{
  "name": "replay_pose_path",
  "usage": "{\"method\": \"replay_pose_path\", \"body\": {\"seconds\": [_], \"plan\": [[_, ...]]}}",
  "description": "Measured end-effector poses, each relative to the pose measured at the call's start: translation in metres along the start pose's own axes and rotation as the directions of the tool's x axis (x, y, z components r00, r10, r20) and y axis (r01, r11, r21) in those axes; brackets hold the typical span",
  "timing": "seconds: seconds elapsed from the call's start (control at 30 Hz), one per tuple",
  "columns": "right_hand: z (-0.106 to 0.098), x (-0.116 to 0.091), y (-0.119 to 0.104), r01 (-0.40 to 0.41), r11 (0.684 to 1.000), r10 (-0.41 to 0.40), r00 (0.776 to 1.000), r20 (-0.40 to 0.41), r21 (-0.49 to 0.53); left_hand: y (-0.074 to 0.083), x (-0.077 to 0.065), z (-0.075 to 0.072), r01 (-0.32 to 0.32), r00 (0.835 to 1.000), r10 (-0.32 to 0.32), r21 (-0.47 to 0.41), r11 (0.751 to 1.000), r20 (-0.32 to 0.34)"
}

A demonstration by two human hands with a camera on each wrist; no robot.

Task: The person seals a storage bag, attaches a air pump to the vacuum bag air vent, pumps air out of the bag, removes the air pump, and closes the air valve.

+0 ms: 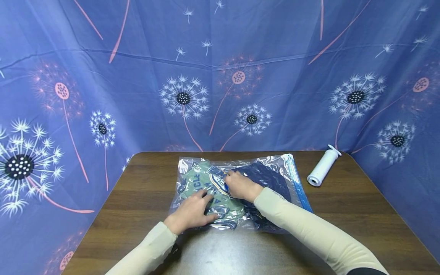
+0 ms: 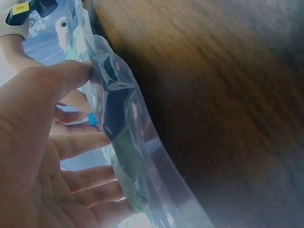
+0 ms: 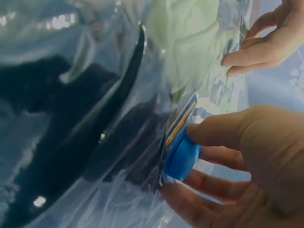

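Observation:
A clear plastic vacuum storage bag (image 1: 298,179) lies flat on the table, with a green printed garment (image 1: 192,187) in its left half and a dark navy garment (image 1: 271,179) in its right. My left hand (image 1: 193,212) rests on the bag's near left part, fingers spread over the green garment. In the left wrist view its thumb and fingertips touch the plastic (image 2: 137,128). Near the bag's middle, my right hand (image 1: 242,186) pinches a round blue valve cap (image 3: 181,159) between thumb and fingers.
A white hand pump (image 1: 323,168) with a T-handle lies on the wooden table (image 1: 137,191), right of the bag. Behind the table hangs a blue dandelion-print cloth (image 1: 213,95), which also runs along both sides.

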State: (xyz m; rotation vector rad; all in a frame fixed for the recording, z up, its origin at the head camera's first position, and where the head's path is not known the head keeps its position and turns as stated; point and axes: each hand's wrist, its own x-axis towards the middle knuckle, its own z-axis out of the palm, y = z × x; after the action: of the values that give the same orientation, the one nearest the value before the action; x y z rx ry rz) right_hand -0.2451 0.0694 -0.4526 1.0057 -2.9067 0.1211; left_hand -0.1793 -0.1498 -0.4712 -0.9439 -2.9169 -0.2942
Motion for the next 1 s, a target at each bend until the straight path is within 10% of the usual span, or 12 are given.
{"method": "replay_pose_path", "body": {"seconds": [0.4,1.0], "plan": [[-0.004,-0.001,0.011,0.069,0.994,-0.082,0.985,0.151,0.085,0.001,0.001,0.0,0.023,0.999,-0.022,-0.015,1.0,0.029],[-0.001,-0.001,0.01,0.08,0.997,-0.081,0.996,0.042,0.024,0.0,0.002,0.0,0.024,0.999,-0.023,-0.022,0.999,0.025]]}}
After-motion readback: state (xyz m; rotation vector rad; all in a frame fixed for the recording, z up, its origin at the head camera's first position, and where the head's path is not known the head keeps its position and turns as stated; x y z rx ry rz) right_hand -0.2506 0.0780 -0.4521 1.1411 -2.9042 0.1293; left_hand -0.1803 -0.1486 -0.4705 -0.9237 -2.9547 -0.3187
